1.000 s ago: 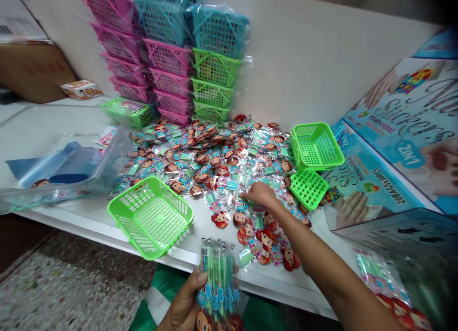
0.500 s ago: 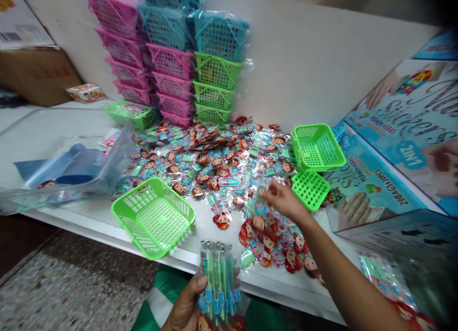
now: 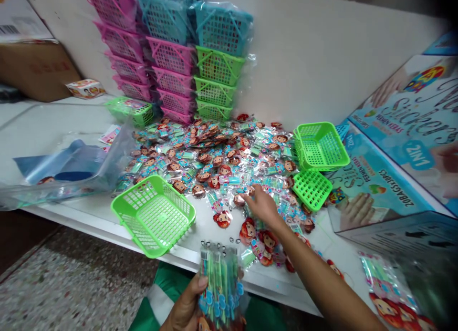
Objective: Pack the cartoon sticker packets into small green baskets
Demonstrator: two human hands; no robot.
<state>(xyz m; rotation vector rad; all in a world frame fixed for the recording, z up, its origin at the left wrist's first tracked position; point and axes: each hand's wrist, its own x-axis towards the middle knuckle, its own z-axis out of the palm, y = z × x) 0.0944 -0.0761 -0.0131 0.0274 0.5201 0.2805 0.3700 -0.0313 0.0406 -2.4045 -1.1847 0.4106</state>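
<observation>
My left hand (image 3: 186, 302) is closed around a bundle of small clear plastic packets (image 3: 220, 283), held upright at the table's front edge. The packets contain green and blue sticks and have red-haired cartoon heads at their lower ends. My right hand (image 3: 263, 206) reaches over the loose packets (image 3: 214, 159) spread on the table. Its fingers are extended, with the tips at a packet near the pile's front; no packet is clearly seen in its grasp. One single packet (image 3: 222, 219) lies just left of that hand, and a smaller group (image 3: 268, 240) lies under the forearm.
A green basket (image 3: 119, 212) stands at the front left, and another green basket (image 3: 296, 145) at the right. Wrapped pink baskets (image 3: 171, 56), blue baskets (image 3: 223, 30) and green baskets (image 3: 218, 66) are stacked against the wall. Printed cartons (image 3: 390, 154) border the right; a plastic bag (image 3: 118, 154) lies left.
My right hand has moved left and no longer visibly carries the packet it held earlier. My left hand stays in place with its bundle.
</observation>
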